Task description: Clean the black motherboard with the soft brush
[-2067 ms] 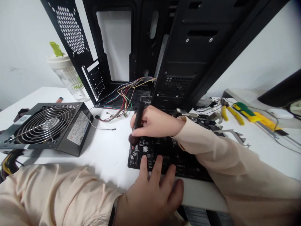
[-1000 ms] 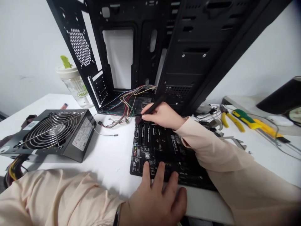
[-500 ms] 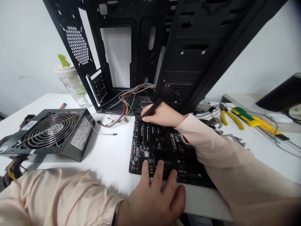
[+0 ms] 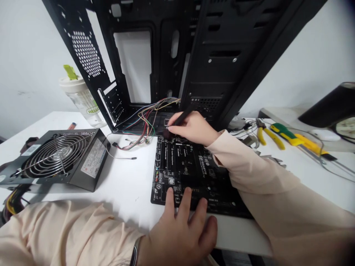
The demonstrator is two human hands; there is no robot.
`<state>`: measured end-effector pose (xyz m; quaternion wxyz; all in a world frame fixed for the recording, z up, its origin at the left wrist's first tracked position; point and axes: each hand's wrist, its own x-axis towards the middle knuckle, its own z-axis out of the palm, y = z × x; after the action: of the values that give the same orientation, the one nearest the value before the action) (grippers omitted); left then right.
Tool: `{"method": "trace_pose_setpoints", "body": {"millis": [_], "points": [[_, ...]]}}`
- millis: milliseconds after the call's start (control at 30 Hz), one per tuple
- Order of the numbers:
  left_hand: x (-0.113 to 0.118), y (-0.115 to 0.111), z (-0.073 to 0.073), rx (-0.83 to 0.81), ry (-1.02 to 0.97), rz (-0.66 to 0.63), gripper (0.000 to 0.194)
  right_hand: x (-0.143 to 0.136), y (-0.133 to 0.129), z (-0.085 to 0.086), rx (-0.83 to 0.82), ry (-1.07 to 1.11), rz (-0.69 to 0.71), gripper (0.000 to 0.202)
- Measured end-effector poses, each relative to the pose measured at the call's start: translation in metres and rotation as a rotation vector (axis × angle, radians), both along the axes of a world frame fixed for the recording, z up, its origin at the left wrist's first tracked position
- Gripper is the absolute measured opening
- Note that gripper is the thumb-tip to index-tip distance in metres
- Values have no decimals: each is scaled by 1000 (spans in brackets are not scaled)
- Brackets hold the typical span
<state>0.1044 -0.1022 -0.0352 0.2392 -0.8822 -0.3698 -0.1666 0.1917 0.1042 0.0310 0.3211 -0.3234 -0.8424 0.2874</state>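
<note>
A black Gigabyte motherboard (image 4: 191, 168) lies flat on the white table, close to its front edge. My left hand (image 4: 177, 229) rests on the board's near edge with the fingers spread. At the board's far left corner, my right hand (image 4: 191, 127) is closed round the black handle of a brush (image 4: 166, 133). The brush's dark round tip is at the far edge of the board. My right hand and sleeve cover part of the board's far and right sides.
Behind the board stands an open black computer case (image 4: 210, 85), with thin coloured wires (image 4: 145, 123) trailing out. On the left are a power supply (image 4: 63, 157) and a drinking cup (image 4: 83, 101). Pliers (image 4: 269, 135) and a green-and-yellow tool (image 4: 285, 133) lie on the right.
My right hand has lifted slightly, with the brush moving up toward the board's far edge, so its dark tip now shows. My left hand stays on the board. The view has shifted slightly.
</note>
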Motion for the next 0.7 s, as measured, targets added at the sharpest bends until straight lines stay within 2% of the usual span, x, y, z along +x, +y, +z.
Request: {"method": "trace_pose_setpoints", "body": {"millis": [100,200,300,367,467,533,633,700], "points": [[0,0,-1,-17,6,-6,30,2,1,-2,5,-93,80,8],[0,0,-1,-12,-3,-2,29,1,-2,-3,7,-27,172,15],[1,0,0,-10,-8,2,28,1,-2,-1,97,50,78,17],[1,0,1,-8,-12,0,29,2,-2,0,110,-15,2,14],[3,0,1,-1,-23,-5,29,1,-3,-1,65,-106,52,13],[3,0,1,-4,-18,-7,29,0,-4,-2,62,-78,98,16],[3,0,1,-6,-14,0,28,2,-3,2,112,-17,47,20],[2,0,1,-3,-21,-1,28,4,-2,5,109,-100,6,20]]}}
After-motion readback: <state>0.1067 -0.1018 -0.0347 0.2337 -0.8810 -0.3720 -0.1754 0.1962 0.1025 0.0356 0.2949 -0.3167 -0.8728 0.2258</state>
